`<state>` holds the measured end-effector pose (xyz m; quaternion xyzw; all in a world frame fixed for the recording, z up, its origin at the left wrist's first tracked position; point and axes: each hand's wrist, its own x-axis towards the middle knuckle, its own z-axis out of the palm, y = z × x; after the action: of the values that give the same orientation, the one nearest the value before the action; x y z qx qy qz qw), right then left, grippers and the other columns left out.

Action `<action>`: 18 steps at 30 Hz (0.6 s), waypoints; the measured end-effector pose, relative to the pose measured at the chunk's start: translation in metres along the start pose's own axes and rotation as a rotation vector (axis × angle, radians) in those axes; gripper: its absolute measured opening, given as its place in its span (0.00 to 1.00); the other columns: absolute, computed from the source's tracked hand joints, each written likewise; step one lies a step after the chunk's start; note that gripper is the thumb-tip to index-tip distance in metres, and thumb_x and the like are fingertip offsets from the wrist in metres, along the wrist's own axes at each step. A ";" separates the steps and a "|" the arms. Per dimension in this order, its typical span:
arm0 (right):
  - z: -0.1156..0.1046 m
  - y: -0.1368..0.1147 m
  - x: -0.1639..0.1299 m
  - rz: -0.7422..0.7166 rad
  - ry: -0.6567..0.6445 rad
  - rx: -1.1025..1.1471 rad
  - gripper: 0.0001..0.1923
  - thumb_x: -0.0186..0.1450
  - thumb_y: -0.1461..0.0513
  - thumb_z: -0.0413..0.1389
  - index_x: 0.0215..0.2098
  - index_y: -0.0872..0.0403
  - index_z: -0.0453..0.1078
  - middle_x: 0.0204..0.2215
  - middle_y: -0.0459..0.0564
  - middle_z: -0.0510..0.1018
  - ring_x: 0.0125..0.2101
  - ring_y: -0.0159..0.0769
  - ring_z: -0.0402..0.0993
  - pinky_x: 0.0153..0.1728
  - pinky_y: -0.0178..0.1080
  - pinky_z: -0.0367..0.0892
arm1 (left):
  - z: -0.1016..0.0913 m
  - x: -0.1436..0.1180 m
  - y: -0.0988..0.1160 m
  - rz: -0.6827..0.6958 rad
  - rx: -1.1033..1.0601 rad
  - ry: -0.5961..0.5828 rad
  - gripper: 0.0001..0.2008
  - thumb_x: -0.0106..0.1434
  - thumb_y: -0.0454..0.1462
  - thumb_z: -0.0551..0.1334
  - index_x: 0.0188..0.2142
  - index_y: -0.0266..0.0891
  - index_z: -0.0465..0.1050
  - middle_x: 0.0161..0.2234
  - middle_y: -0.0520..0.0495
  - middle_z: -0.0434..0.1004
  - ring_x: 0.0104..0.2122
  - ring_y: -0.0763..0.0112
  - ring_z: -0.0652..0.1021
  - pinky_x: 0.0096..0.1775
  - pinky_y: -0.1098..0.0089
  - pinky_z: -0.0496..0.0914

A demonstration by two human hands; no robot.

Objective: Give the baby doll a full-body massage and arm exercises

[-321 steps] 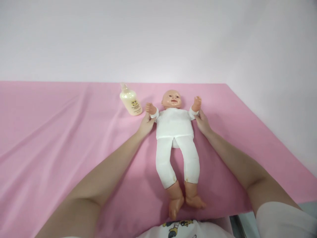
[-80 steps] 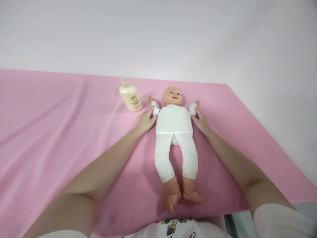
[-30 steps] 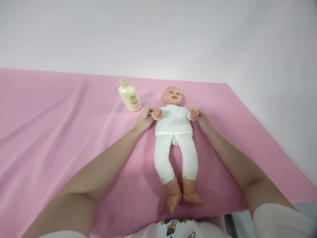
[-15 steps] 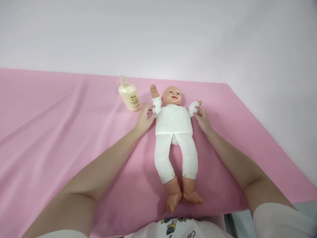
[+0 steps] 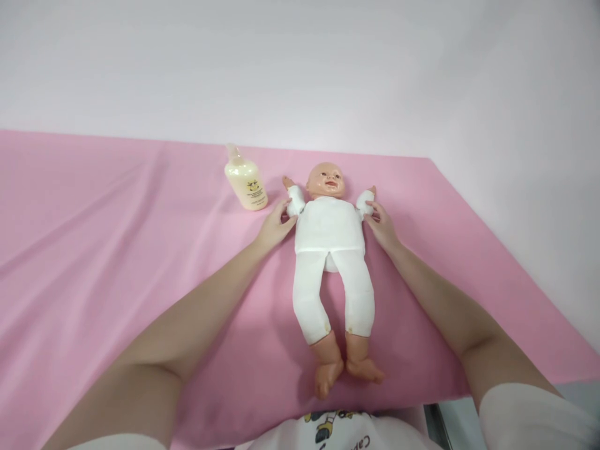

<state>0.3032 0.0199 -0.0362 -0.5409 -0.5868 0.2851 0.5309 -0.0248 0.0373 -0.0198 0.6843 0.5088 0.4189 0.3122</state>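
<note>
1. On the surface covered with pink cloth (image 5: 122, 250), slightly to the right of the middle: a bald baby doll (image 5: 329, 225) with smooth plastic head, hands and feet, and with white cloth on the body, arms and legs. Lying on its back, head to the far side, feet to the near side, legs a little apart, feet close together.
2. At the left side of the doll, the person's left hand (image 5: 275, 226): fingers narrow, bent around the white upper part of the doll's left-side arm, thumb on the near side of it. Firm or loose grip, not possible to tell.
3. At the right side, the person's right hand (image 5: 383, 230): fingers also narrow, in contact with the white part of the right-side arm, thumb just beside the body.
4. Both doll arms spread outward and bent up toward the head, with small plastic hands at the far ends.
5. Farther and to the left, near the left hand but apart from it: a pale yellow pump bottle (image 5: 245, 184) of shiny plastic, with a small yellow-and-black printed figure and dark text too small to read.
6. Behind the far edge, a plain white wall (image 5: 300, 75); at the near edge, a white shirt (image 5: 347, 434) with printed cartoon figures.
</note>
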 end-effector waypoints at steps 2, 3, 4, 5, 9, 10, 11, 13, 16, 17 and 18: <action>-0.001 -0.003 -0.001 0.011 -0.010 0.005 0.23 0.61 0.56 0.59 0.55 0.47 0.71 0.55 0.53 0.78 0.49 0.43 0.77 0.56 0.51 0.73 | 0.000 0.000 -0.001 0.013 -0.016 -0.006 0.35 0.61 0.47 0.63 0.65 0.36 0.62 0.55 0.37 0.77 0.49 0.55 0.79 0.57 0.53 0.70; -0.001 -0.004 -0.002 0.016 -0.017 0.007 0.23 0.61 0.56 0.60 0.55 0.47 0.71 0.55 0.53 0.78 0.48 0.43 0.77 0.55 0.52 0.73 | 0.000 0.000 -0.001 0.016 -0.020 -0.008 0.35 0.61 0.47 0.63 0.65 0.37 0.61 0.55 0.36 0.77 0.49 0.55 0.79 0.57 0.52 0.70; -0.002 -0.005 -0.002 0.018 -0.027 0.010 0.24 0.61 0.56 0.60 0.55 0.47 0.71 0.55 0.52 0.78 0.48 0.43 0.77 0.55 0.52 0.73 | 0.000 0.000 -0.001 0.017 -0.021 -0.012 0.36 0.61 0.47 0.63 0.66 0.37 0.61 0.56 0.36 0.77 0.50 0.54 0.79 0.57 0.52 0.70; -0.002 -0.005 -0.002 0.018 -0.040 0.014 0.24 0.61 0.56 0.60 0.55 0.46 0.71 0.55 0.52 0.78 0.48 0.43 0.77 0.55 0.52 0.73 | 0.000 0.000 0.000 0.016 -0.022 -0.013 0.37 0.61 0.47 0.63 0.67 0.36 0.60 0.56 0.36 0.76 0.51 0.53 0.79 0.58 0.51 0.69; -0.002 -0.003 -0.001 0.004 -0.082 0.027 0.24 0.61 0.55 0.61 0.56 0.45 0.69 0.54 0.52 0.78 0.48 0.43 0.78 0.54 0.51 0.74 | -0.002 -0.002 0.007 0.026 -0.022 -0.025 0.38 0.61 0.47 0.63 0.68 0.36 0.60 0.61 0.36 0.73 0.56 0.49 0.77 0.59 0.52 0.69; -0.002 -0.002 -0.001 -0.003 -0.086 0.028 0.24 0.61 0.55 0.61 0.56 0.45 0.69 0.54 0.52 0.78 0.48 0.43 0.78 0.54 0.51 0.73 | -0.002 -0.002 0.009 0.029 -0.021 -0.036 0.36 0.62 0.47 0.63 0.67 0.37 0.62 0.61 0.38 0.74 0.56 0.49 0.76 0.59 0.52 0.69; -0.001 -0.001 0.000 -0.011 -0.086 0.028 0.24 0.61 0.54 0.61 0.56 0.45 0.68 0.54 0.52 0.77 0.48 0.43 0.77 0.54 0.51 0.73 | -0.003 -0.002 0.010 0.029 -0.024 -0.048 0.35 0.62 0.47 0.63 0.66 0.37 0.64 0.59 0.39 0.76 0.56 0.49 0.77 0.59 0.52 0.69; 0.000 0.000 -0.001 -0.035 -0.084 0.032 0.25 0.61 0.54 0.60 0.56 0.45 0.67 0.55 0.52 0.76 0.50 0.43 0.77 0.54 0.50 0.73 | -0.003 -0.002 0.009 0.030 -0.051 -0.059 0.33 0.61 0.47 0.63 0.63 0.36 0.67 0.58 0.39 0.77 0.56 0.48 0.77 0.60 0.51 0.69; 0.001 -0.002 -0.002 -0.083 -0.086 0.064 0.28 0.60 0.55 0.61 0.58 0.43 0.63 0.60 0.52 0.73 0.54 0.43 0.74 0.54 0.49 0.72 | -0.002 0.002 0.004 0.031 -0.173 -0.044 0.36 0.58 0.46 0.66 0.63 0.34 0.67 0.58 0.36 0.77 0.57 0.48 0.77 0.60 0.50 0.68; 0.001 -0.004 -0.003 -0.097 -0.091 0.081 0.30 0.60 0.55 0.62 0.59 0.43 0.62 0.62 0.52 0.72 0.55 0.43 0.74 0.55 0.49 0.71 | -0.001 0.003 0.002 0.028 -0.231 -0.039 0.37 0.56 0.45 0.67 0.64 0.34 0.66 0.58 0.35 0.76 0.58 0.48 0.76 0.60 0.50 0.68; 0.001 -0.006 -0.004 -0.107 -0.098 0.099 0.31 0.60 0.55 0.62 0.60 0.43 0.61 0.63 0.52 0.71 0.56 0.43 0.73 0.55 0.50 0.71 | 0.000 0.004 0.000 0.024 -0.289 -0.035 0.38 0.54 0.44 0.68 0.64 0.35 0.66 0.59 0.35 0.76 0.58 0.48 0.76 0.60 0.51 0.69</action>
<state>0.2996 0.0151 -0.0320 -0.4671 -0.6255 0.3112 0.5420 -0.0243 0.0410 -0.0182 0.6455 0.4292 0.4796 0.4112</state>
